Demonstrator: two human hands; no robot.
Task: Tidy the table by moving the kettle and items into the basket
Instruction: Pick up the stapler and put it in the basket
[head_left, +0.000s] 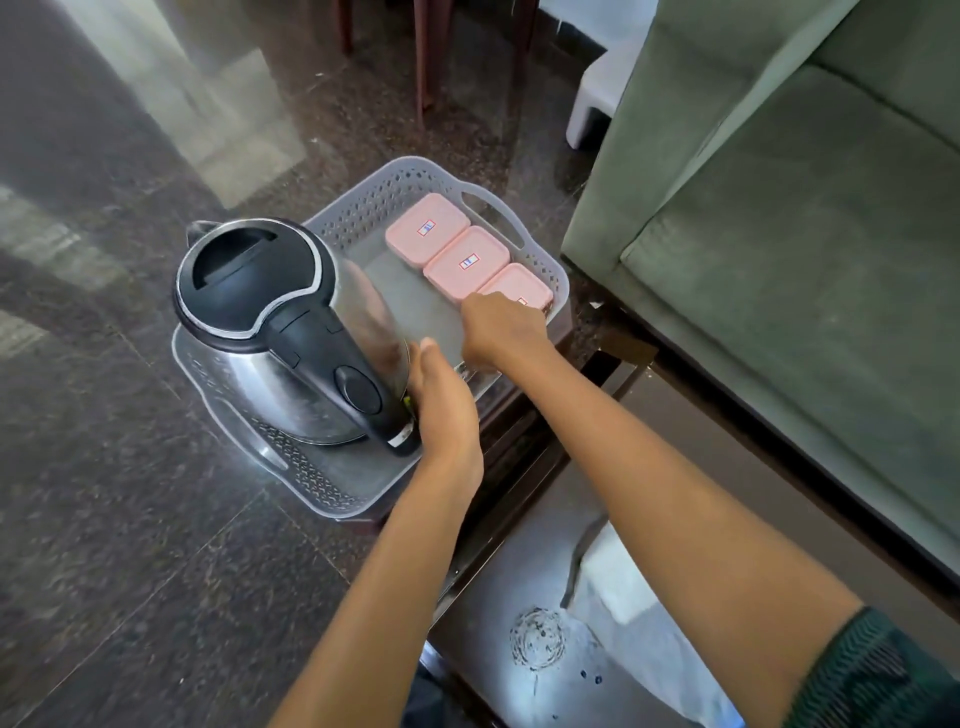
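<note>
A steel kettle (280, 332) with a black lid and handle stands in the left end of a grey perforated basket (363, 205). My left hand (441, 405) lies against the kettle's lower side, just right of the handle's foot. Its thumb points up and its fingers are hidden behind the handle. Three pink lidded containers sit in a row along the basket's right side: far (427, 227), middle (467, 262) and near (514, 287). My right hand (501, 330) is knuckles up, with its fingers curled over the near container's front edge.
The basket rests on a small dark table (514, 431) over a dark polished stone floor (130, 519). A green sofa (779, 260) stands close on the right. A white stool (597, 98) and wooden chair legs (423, 57) are behind. A glossy dark surface (524, 644) lies near me.
</note>
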